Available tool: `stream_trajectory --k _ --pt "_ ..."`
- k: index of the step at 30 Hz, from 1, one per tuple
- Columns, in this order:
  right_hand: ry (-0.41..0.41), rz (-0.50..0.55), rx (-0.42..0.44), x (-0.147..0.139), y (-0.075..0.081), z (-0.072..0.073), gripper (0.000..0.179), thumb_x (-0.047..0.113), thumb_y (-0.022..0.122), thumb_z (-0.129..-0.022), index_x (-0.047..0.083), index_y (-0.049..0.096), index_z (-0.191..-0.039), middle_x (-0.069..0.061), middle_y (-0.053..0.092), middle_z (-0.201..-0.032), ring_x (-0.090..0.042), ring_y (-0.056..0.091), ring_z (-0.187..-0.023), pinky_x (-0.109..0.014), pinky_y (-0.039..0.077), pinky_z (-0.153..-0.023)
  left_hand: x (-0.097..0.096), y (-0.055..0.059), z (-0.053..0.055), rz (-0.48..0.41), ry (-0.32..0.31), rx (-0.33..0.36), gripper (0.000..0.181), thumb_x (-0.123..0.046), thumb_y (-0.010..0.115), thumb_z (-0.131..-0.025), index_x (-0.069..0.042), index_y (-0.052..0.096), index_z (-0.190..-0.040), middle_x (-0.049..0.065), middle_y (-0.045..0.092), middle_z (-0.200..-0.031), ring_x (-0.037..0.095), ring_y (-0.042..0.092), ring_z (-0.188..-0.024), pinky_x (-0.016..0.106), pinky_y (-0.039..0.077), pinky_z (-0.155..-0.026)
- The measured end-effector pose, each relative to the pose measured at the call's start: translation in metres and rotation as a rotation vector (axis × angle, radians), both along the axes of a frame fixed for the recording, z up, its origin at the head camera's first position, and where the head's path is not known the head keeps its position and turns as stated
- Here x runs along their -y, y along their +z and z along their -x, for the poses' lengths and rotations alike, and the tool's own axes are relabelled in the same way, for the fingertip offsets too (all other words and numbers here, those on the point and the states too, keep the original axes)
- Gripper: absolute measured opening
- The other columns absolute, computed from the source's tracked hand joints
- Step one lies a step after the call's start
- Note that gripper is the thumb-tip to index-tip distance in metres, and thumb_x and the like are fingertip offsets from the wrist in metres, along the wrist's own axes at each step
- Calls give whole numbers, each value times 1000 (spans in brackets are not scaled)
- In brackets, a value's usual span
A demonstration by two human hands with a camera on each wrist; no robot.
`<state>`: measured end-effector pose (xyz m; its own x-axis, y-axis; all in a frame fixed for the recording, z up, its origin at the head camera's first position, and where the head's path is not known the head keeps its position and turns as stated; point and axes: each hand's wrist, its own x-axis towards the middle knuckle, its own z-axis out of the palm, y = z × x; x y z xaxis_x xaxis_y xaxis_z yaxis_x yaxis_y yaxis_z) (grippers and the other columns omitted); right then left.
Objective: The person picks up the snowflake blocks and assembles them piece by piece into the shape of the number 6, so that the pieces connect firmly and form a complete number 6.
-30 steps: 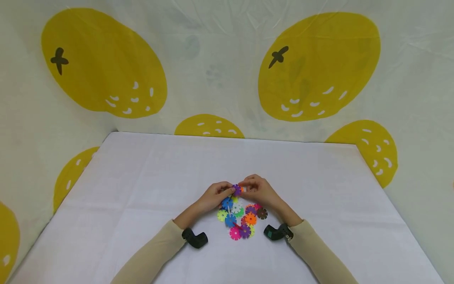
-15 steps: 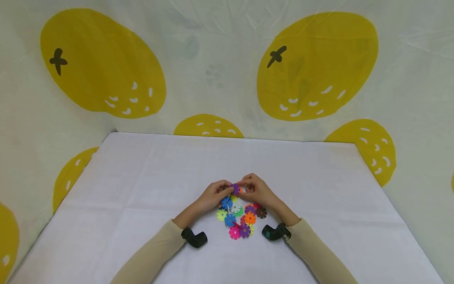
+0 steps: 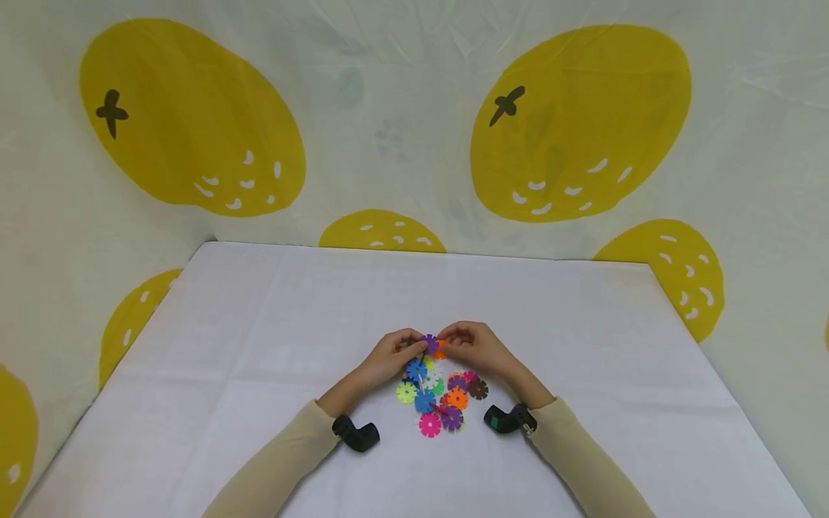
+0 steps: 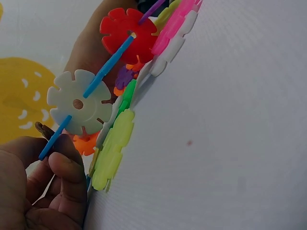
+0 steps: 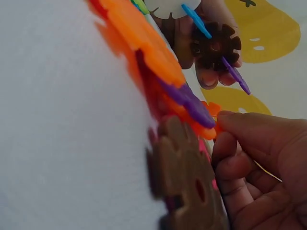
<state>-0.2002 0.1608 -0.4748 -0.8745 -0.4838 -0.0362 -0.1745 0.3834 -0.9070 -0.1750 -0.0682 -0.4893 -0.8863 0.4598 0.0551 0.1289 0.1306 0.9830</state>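
Note:
My left hand (image 3: 391,357) pinches one end of a chain of slotted plastic snowflake discs. At its fingertips are a purple disc (image 3: 430,344) and a brown disc (image 5: 216,45), slotted crosswise. Blue discs seen edge-on, a white disc (image 4: 79,103) and a red disc (image 4: 128,36) continue the chain in the left wrist view. Close by on the right, my right hand (image 3: 478,347) pinches an orange disc (image 3: 441,350) between thumb and index finger. It overlaps the purple disc's edge in the head view.
Below the hands, loose discs lie on the white-covered table (image 3: 291,302): brown (image 3: 478,389), orange (image 3: 457,398), yellow-green (image 3: 406,392) and several others. The chain's lower part, with a purple disc (image 3: 452,419), lies among them. A patterned curtain (image 3: 388,108) stands behind.
The right hand has drawn slightly to the right, and more of the orange disc shows beside the purple one. The chain's lower end has shifted a little right. The left hand stays nearly still.

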Motion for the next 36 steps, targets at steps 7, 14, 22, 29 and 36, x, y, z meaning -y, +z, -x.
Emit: stream_trajectory --k 7,14,22,29,36 --pt "1 39 27 -4 2 0 23 8 68 -92 -6 68 -109 -16 71 -91 -14 61 -72 -20 50 -64 -1 3 0 18 30 44 29 -23 57 -100 4 63 -110 2 62 -84 6 48 -51 20 43 -49" --pt "-16 134 30 -7 -2 1 20 7 68 -91 -6 66 -106 -17 71 -89 -16 65 -71 -25 55 -68 -2 4 0 50 76 58 24 -18 58 -99 3 65 -107 5 65 -88 7 50 -56 20 44 -51" --pt "-35 220 -20 -10 -4 2 18 6 71 -88 -5 67 -102 -16 71 -87 -16 67 -72 -24 55 -69 -3 6 0 40 103 58 24 -19 60 -98 3 65 -105 6 65 -88 8 50 -56 20 44 -50" --pt "-31 198 -25 -10 -3 1 19 6 73 -87 -6 69 -100 -17 72 -90 -15 69 -77 -22 54 -73 -3 5 2 51 72 71 25 -20 60 -98 3 66 -104 7 68 -89 8 54 -62 19 46 -57" --pt "-8 161 -65 -10 -3 2 13 5 74 -85 -4 74 -95 -15 73 -89 -15 69 -77 -21 54 -72 -2 6 1 85 63 58 26 -20 59 -99 4 67 -103 13 71 -94 8 57 -70 20 47 -64"
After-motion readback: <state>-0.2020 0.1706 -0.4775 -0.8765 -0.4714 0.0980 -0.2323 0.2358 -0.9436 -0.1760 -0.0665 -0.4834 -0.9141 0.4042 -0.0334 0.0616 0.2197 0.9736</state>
